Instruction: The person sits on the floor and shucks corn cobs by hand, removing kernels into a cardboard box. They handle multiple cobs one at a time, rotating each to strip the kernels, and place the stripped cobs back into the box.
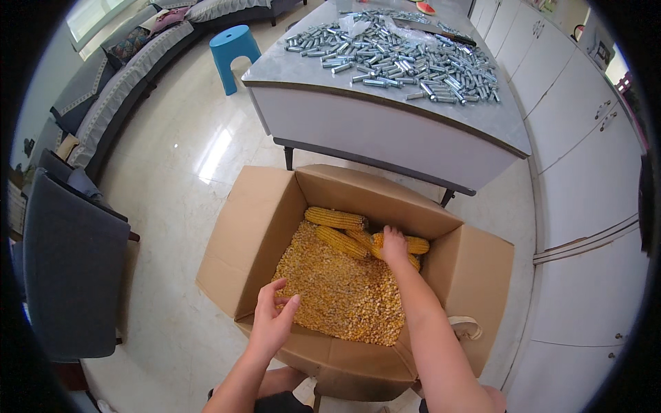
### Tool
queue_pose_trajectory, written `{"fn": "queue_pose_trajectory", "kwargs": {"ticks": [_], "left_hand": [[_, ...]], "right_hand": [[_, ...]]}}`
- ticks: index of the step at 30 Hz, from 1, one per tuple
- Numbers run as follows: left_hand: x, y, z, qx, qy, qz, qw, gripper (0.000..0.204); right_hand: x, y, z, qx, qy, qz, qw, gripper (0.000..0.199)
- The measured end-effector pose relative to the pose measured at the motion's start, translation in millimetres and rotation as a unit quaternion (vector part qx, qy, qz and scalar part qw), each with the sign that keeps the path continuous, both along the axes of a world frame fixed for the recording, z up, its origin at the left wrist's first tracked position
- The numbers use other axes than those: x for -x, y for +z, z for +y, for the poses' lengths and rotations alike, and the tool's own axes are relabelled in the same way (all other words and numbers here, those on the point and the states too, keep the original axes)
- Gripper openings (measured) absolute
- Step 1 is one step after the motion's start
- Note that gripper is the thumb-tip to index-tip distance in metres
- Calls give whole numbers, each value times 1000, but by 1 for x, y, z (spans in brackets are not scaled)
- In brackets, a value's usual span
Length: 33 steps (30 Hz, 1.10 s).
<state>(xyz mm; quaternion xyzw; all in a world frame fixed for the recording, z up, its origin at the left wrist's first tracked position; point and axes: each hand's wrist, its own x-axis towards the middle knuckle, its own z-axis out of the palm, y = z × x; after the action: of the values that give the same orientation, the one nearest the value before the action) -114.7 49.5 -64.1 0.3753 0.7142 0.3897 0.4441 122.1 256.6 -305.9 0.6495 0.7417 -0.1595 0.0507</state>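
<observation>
A cardboard box (251, 241) stands open in front of me, its flaps folded outward. Loose yellow corn kernels (337, 292) cover its bottom. Several ears of corn (336, 219) lie on the kernels along the far side. My right hand (394, 246) reaches into the far right part of the box, fingers curled round an ear of corn (377, 240); its fingertips are partly hidden. Over the near left part of the kernels hovers my left hand (274, 318), thumb and fingers apart, holding nothing.
Beyond the box is a grey-topped table (296, 72) heaped with metal bolts (392, 62); a knife (451, 36) lies among them. A blue stool (234, 51) stands left of it. A dark grey chair (72, 268) is at left, white cabinets (571, 138) at right. A pale loop (467, 327) lies on the right flap.
</observation>
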Motion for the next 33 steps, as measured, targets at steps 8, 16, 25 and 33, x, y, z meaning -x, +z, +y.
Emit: {"fn": "queue_pose_trajectory", "kwargs": {"ticks": [8, 16, 25, 33], "left_hand": [[-10, 9, 2, -50, 4, -13, 999, 37], [-42, 33, -5, -47, -51, -97, 993, 35], [-71, 34, -26, -83, -178, 27, 980, 39], [-68, 58, -35, -23, -176, -60, 982, 39]], "right_hand": [[-36, 69, -69, 28, 134, 51, 989, 48], [-75, 160, -133, 32, -77, 326, 942, 44], [-73, 282, -207, 53, -148, 607, 779, 39], [-73, 294, -214, 78, -290, 663, 686, 33]]}}
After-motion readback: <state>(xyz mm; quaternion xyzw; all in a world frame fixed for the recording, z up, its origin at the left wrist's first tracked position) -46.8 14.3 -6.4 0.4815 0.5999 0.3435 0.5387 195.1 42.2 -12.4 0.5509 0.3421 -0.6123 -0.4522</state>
